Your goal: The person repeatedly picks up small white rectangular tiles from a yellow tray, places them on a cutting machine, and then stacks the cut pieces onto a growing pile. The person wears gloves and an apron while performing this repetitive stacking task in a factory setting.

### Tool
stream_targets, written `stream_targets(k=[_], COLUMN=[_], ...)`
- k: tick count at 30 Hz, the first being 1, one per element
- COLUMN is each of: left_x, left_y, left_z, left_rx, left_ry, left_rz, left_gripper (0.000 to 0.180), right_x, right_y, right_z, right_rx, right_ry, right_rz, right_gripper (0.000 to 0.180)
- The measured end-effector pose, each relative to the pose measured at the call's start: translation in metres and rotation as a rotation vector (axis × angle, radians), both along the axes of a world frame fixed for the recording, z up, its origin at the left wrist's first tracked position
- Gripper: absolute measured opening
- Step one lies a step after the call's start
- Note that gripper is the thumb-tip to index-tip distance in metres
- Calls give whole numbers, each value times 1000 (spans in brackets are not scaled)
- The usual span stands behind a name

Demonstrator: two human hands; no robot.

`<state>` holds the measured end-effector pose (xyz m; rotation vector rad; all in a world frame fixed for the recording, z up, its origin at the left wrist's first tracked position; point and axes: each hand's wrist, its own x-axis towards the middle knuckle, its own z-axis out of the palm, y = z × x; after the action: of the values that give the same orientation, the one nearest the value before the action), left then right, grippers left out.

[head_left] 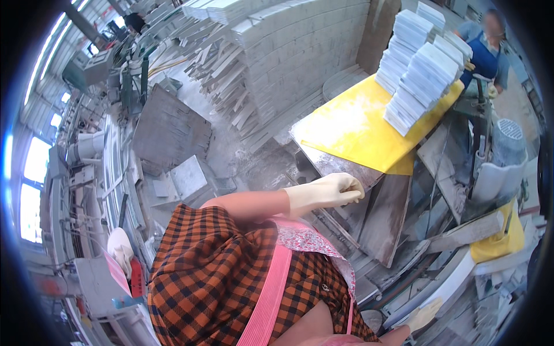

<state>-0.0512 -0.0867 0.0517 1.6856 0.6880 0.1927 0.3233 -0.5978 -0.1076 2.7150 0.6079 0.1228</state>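
My left hand [337, 191], in a cream rubber glove, hangs in front of the near corner of a table covered with a yellow sheet [346, 124]. Its fingers are curled in, and nothing shows in them. On the far part of the sheet stand stacks of pale stone tiles [424, 81]. My right hand [424, 315], gloved the same way, is low at the right with fingers stretched out. It is beside a long white curved edge [435, 297]; whether it touches that edge I cannot tell.
A block of stacked slabs [306, 52] with loose strips fills the back. Dark boards [384, 225] lean under the table. A person [487, 52] stands behind the tiles. A motor [511, 138] and a yellow cloth [502, 236] are at the right; machinery [86, 144] lines the left.
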Motion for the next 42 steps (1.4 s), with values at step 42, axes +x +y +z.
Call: stream_targets(k=[42], left_x=[1], left_y=[20], left_z=[-32], left_rx=[-324], left_ry=[72], left_rz=[-231], left_gripper=[37], right_x=[-3], right_y=[113], right_z=[133], right_rx=[957], right_ry=[191], right_rz=[-259], right_gripper=[52])
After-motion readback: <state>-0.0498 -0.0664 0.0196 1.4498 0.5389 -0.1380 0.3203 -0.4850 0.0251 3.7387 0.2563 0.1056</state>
